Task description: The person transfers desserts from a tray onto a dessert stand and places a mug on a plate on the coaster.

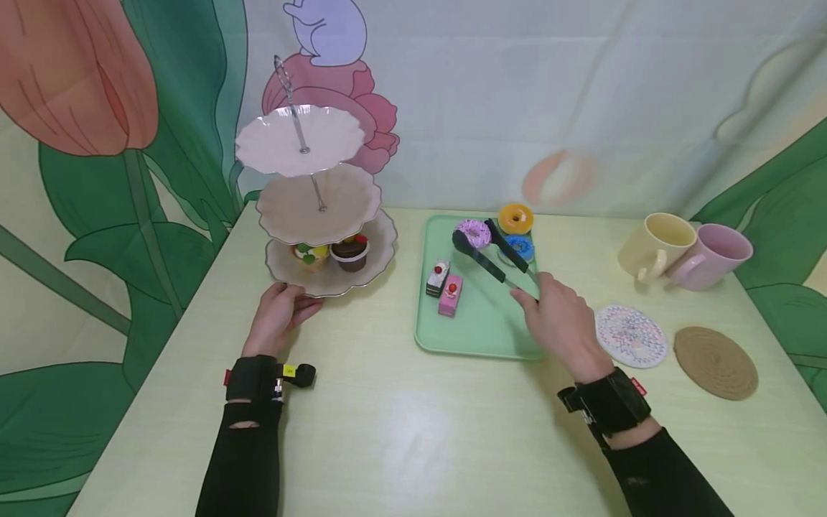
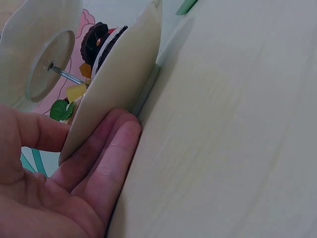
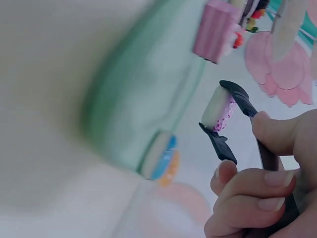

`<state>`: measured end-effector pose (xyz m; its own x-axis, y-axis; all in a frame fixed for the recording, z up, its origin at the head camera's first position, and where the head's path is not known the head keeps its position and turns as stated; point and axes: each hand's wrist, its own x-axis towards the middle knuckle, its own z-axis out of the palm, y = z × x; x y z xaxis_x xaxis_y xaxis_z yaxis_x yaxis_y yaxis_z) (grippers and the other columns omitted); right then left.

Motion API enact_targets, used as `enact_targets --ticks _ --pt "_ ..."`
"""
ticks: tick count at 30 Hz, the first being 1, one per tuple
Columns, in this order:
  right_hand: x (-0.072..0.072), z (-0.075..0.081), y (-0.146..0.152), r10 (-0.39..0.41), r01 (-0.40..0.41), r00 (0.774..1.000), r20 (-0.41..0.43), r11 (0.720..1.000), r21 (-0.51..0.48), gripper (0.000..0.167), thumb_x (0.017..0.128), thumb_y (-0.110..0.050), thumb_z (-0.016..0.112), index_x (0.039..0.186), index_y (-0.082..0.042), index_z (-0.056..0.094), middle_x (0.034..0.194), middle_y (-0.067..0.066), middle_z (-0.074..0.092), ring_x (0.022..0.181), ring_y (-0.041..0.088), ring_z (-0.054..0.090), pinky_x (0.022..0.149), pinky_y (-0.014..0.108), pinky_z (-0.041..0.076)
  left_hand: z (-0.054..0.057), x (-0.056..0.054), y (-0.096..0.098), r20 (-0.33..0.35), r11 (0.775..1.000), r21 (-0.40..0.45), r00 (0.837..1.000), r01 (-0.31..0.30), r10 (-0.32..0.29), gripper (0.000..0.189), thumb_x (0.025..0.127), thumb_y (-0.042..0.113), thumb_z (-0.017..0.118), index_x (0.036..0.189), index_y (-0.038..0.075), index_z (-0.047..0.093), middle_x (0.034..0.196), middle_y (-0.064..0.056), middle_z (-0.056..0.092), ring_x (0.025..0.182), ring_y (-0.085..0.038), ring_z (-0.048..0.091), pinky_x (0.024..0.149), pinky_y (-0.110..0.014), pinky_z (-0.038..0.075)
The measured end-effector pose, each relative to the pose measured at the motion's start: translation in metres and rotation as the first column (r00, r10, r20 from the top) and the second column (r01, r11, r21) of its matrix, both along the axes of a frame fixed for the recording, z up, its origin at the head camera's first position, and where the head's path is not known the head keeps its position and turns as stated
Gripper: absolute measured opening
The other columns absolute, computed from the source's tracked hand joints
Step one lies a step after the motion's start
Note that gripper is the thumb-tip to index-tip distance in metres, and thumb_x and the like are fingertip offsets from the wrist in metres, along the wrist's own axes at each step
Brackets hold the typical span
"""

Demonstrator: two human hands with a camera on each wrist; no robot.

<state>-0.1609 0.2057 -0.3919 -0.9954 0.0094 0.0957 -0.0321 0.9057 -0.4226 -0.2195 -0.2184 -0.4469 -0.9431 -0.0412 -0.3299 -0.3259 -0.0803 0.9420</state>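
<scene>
While our right hand (image 1: 562, 323) squeezes the tongs (image 1: 483, 261) on the purple donut (image 3: 216, 108), at the 12 o'clock side of the green tray (image 1: 481, 330), the likeliest trouble is a slip: narrow tips on a rounded ring could let it twist out if our squeeze slackens. Our left hand (image 1: 278, 316) grips the bottom plate (image 1: 381, 248) of the tiered stand (image 1: 336, 133), at the tray's 9 o'clock, fingers beneath its rim; too much lift there could slide the chocolate cupcake (image 1: 352, 260) and fruit tart (image 1: 310, 257). The blue donut (image 1: 526, 248) crowds the tongs at the tray's 2 o'clock and could be knocked. Any low sweep toward 9 o'clock risks clipping the pink cake (image 1: 449, 301), and the middle plate (image 1: 291, 208) overhangs the bottom one. The yellow mug (image 1: 652, 251) stands well apart, near 3 o'clock.
</scene>
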Motion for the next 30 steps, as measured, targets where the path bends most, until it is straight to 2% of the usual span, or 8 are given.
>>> enact_targets --ticks 1,5,8,13,17,20,24,30 --pt "-0.002 0.004 -0.002 0.003 -0.003 1.0 -0.005 1.0 -0.006 0.059 0.096 -0.047 0.046 0.127 0.003 0.048 0.093 0.02 0.063 0.07 0.03 0.059 0.045 0.031 0.041 0.0 0.0 0.0 0.0 1.0 -0.002 1.0 0.003 -0.003 0.039 0.1 0.019 0.037 0.136 0.006 0.032 0.112 -0.009 0.052 0.1 -0.021 0.061 0.095 -0.033 0.052" --pt "-0.011 0.023 -0.013 0.022 -0.022 0.999 -0.024 0.999 -0.034 0.063 0.095 -0.05 0.046 0.133 0.0 0.046 0.115 0.021 0.064 0.079 0.033 0.064 0.044 0.032 0.043 0.001 0.0 -0.002 0.006 1.0 -0.007 1.0 -0.001 0.001 0.039 0.1 0.019 0.037 0.136 0.006 0.032 0.111 -0.009 0.052 0.101 -0.022 0.061 0.094 -0.033 0.052" --pt "-0.018 0.038 -0.023 0.041 -0.042 0.999 -0.03 0.999 -0.035 0.065 0.095 -0.051 0.045 0.137 -0.002 0.044 0.121 0.019 0.061 0.082 0.032 0.063 0.045 0.031 0.044 0.001 -0.001 -0.002 0.018 1.0 -0.012 1.0 -0.006 0.006 0.038 0.099 0.019 0.037 0.135 0.006 0.033 0.111 -0.009 0.052 0.101 -0.021 0.061 0.094 -0.032 0.052" --pt "-0.028 0.059 -0.043 0.076 -0.078 0.996 -0.044 0.996 -0.033 0.063 0.094 -0.049 0.048 0.138 -0.003 0.043 0.086 0.015 0.059 0.06 0.025 0.052 0.04 0.028 0.036 0.001 -0.001 0.001 0.033 1.0 -0.021 0.999 -0.009 0.009 0.039 0.1 0.02 0.037 0.137 0.009 0.032 0.112 -0.008 0.051 0.1 -0.02 0.06 0.093 -0.031 0.053" --pt "-0.034 0.071 -0.058 0.098 -0.099 0.995 -0.031 0.994 -0.041 0.061 0.094 -0.047 0.05 0.136 -0.003 0.044 0.093 0.012 0.06 0.056 0.024 0.049 0.041 0.028 0.034 0.0 -0.001 0.002 0.026 1.0 -0.022 1.0 -0.003 0.004 0.04 0.1 0.02 0.037 0.138 0.008 0.031 0.113 -0.009 0.051 0.099 -0.02 0.06 0.093 -0.031 0.053" --pt "-0.038 0.079 -0.07 0.12 -0.12 0.993 -0.024 0.992 -0.031 0.06 0.094 -0.046 0.051 0.136 -0.003 0.044 0.112 0.012 0.062 0.064 0.024 0.054 0.044 0.03 0.041 0.0 0.0 0.002 0.017 1.0 -0.016 1.0 0.003 -0.003 0.041 0.1 0.02 0.036 0.138 0.007 0.031 0.113 -0.009 0.051 0.098 -0.02 0.061 0.093 -0.031 0.053" --pt "-0.044 0.086 -0.084 0.148 -0.148 0.989 -0.023 0.989 0.009 0.061 0.093 -0.047 0.051 0.136 -0.004 0.045 0.123 0.013 0.061 0.074 0.024 0.059 0.05 0.032 0.048 0.0 0.0 0.002 0.012 1.0 -0.004 1.0 0.009 -0.009 0.041 0.1 0.019 0.036 0.138 0.007 0.031 0.113 -0.01 0.051 0.098 -0.02 0.061 0.093 -0.032 0.052" --pt "-0.051 0.089 -0.103 0.185 -0.186 0.982 0.043 0.982 0.019 0.062 0.093 -0.048 0.05 0.138 -0.005 0.043 0.101 0.008 0.063 0.058 0.021 0.055 0.043 0.027 0.039 0.0 -0.001 0.001 0.007 1.0 -0.019 1.0 0.008 -0.008 0.043 0.1 0.02 0.037 0.141 0.008 0.031 0.112 -0.008 0.053 0.101 -0.022 0.061 0.093 -0.033 0.053"
